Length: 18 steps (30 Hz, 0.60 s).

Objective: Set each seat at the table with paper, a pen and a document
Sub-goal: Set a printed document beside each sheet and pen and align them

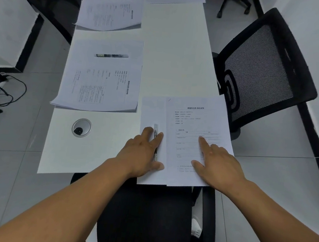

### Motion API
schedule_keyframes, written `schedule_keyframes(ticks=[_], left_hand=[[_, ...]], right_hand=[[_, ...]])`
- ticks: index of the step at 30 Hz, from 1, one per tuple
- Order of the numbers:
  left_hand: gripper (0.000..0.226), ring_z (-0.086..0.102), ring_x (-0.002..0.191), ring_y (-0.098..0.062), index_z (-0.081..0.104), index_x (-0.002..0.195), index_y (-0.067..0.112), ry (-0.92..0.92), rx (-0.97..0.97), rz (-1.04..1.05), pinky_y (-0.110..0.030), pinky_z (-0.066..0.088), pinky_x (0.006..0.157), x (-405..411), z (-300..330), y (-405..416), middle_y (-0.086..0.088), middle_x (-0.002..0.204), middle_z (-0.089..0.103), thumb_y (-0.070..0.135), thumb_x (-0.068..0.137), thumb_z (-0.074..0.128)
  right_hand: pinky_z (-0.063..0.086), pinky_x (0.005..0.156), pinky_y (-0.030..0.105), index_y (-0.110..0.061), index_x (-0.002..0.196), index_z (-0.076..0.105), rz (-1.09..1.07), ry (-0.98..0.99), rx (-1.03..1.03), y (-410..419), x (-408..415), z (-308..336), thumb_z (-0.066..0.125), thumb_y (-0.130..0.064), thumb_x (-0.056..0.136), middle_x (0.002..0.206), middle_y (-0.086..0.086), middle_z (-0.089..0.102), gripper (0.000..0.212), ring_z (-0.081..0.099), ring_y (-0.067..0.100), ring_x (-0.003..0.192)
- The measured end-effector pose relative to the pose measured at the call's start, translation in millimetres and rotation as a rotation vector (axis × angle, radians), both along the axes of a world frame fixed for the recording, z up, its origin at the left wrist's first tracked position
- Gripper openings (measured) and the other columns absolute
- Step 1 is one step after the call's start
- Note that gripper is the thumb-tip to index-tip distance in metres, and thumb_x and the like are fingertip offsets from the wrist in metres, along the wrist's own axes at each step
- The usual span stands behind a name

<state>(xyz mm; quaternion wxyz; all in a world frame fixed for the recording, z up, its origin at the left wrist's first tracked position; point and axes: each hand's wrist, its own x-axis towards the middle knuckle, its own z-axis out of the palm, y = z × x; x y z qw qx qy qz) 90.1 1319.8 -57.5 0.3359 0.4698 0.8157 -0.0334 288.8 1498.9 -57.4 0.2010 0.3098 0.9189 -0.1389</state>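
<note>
At the near end of the white table (175, 51) lies a blank sheet (151, 110) with a printed document (195, 121) overlapping its right side. A pen (155, 139) lies lengthwise on the blank sheet. My left hand (142, 154) rests flat with straight fingers on either side of the pen. My right hand (216, 161) presses on the document, index finger stretched out over the text. Along the left side lies another set of paper with a document (104, 82) and a pen (111, 55), and a further set (110, 12) behind it.
A black mesh chair (261, 71) stands at the table's right side and a black seat (147, 215) is just below my arms. A round cable grommet (81, 127) is set in the table at the near left. Cables (2, 93) lie on the floor at the left.
</note>
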Motion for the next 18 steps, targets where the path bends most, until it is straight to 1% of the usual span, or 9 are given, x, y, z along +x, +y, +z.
schedule_keyframes(ticks=[3,7,11,18], left_hand=[[0.111,0.037,0.151,-0.035,0.001,0.174,0.028,-0.015,0.018,0.014,-0.044,0.033,0.128,0.5,3.2,-1.3,-0.001,0.173,-0.001,0.067,0.096,0.069],[0.109,0.04,0.151,-0.035,0.004,0.174,0.029,-0.024,0.038,0.04,-0.045,0.036,0.127,3.3,14.4,-7.2,0.0,0.173,0.001,0.066,0.096,0.07],[0.106,0.043,0.148,-0.033,0.002,0.174,0.031,-0.019,0.057,0.059,-0.044,0.039,0.125,6.8,34.2,-16.5,0.001,0.172,0.008,0.064,0.098,0.068],[0.102,0.048,0.143,-0.031,-0.002,0.175,0.032,0.023,0.103,0.042,-0.042,0.041,0.121,17.0,69.6,-41.1,-0.004,0.171,0.015,0.065,0.102,0.061]], right_hand=[[0.052,0.098,0.04,-0.025,0.171,0.002,0.006,-0.003,0.009,-1.2,0.7,6.2,0.04,-0.062,0.106,0.139,0.001,0.056,0.084,0.054,0.023,0.126],[0.051,0.099,0.039,-0.026,0.171,0.004,0.0,0.005,0.021,-5.5,0.7,18.1,0.04,-0.063,0.105,0.142,0.0,0.055,0.083,0.053,0.023,0.128],[0.05,0.101,0.037,-0.025,0.171,0.003,0.005,0.016,0.042,-14.7,0.5,39.5,0.039,-0.062,0.106,0.145,0.0,0.054,0.083,0.053,0.023,0.13],[0.051,0.105,0.038,-0.025,0.171,0.001,0.015,0.039,0.056,-42.6,3.9,77.9,0.038,-0.062,0.107,0.148,0.0,0.053,0.083,0.051,0.023,0.132]])
